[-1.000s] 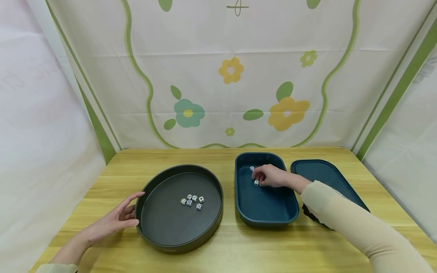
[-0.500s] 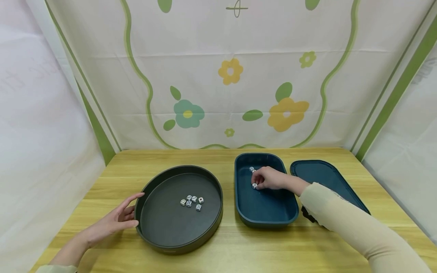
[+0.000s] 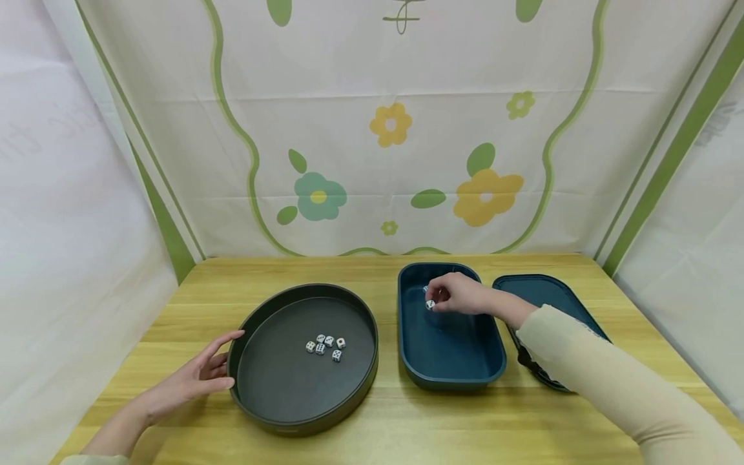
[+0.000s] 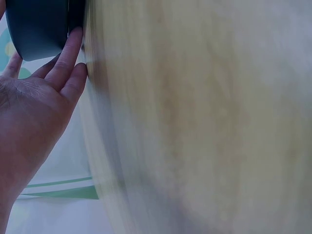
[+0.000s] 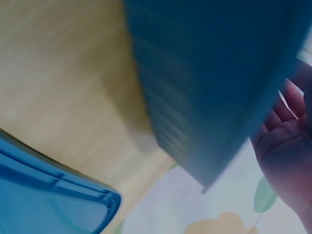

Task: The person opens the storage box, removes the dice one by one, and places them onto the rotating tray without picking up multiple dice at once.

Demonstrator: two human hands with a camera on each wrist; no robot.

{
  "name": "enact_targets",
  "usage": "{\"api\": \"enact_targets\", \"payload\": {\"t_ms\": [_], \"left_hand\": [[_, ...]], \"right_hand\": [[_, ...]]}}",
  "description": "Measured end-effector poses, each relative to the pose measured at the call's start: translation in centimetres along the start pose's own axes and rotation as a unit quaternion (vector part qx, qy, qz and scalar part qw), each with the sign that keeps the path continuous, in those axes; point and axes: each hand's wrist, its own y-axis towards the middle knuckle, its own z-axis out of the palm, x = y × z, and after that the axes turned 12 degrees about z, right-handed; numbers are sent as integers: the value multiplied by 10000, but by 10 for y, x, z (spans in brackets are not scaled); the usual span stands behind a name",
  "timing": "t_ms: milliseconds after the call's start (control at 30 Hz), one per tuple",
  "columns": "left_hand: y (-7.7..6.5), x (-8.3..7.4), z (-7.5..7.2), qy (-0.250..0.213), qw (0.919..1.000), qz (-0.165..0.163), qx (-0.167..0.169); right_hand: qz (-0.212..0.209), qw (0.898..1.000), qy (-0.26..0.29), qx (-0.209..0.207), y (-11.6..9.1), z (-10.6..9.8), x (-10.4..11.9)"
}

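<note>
My right hand [image 3: 462, 294] pinches a white die [image 3: 430, 305] between thumb and fingertips, over the inside of a dark blue rectangular container [image 3: 450, 378]. Another die [image 3: 425, 289] in the container is mostly hidden behind the fingers. In the right wrist view the container's wall [image 5: 195, 73] covers the fingertips and the pinched die. My left hand [image 3: 194, 376] touches the left side of a round dark grey pan [image 3: 302, 427] with its fingers and thumb spread. Several white dice [image 3: 320, 349] lie grouped on the pan's floor, right of its middle.
A dark blue lid [image 3: 537, 290] lies right of the container, partly under the right forearm. Wooden table [image 3: 401, 426] shows between pan and container and along the front. A white cloth with printed flowers [image 3: 360, 142] stands behind the table.
My right hand has pinched a die and lifted it slightly off the container's floor, moving a little toward the back. The left hand and the pan have stayed in place.
</note>
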Motion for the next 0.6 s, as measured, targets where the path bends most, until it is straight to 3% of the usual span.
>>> {"api": "enact_targets", "payload": {"t_ms": [300,600], "left_hand": [[0,2,0,8,10000,-85,0],[0,1,0,19,10000,5,-4]], "right_hand": [[-358,9990,277,1,3,-7,35],[-725,9966,335,212,23,1,75]]}}
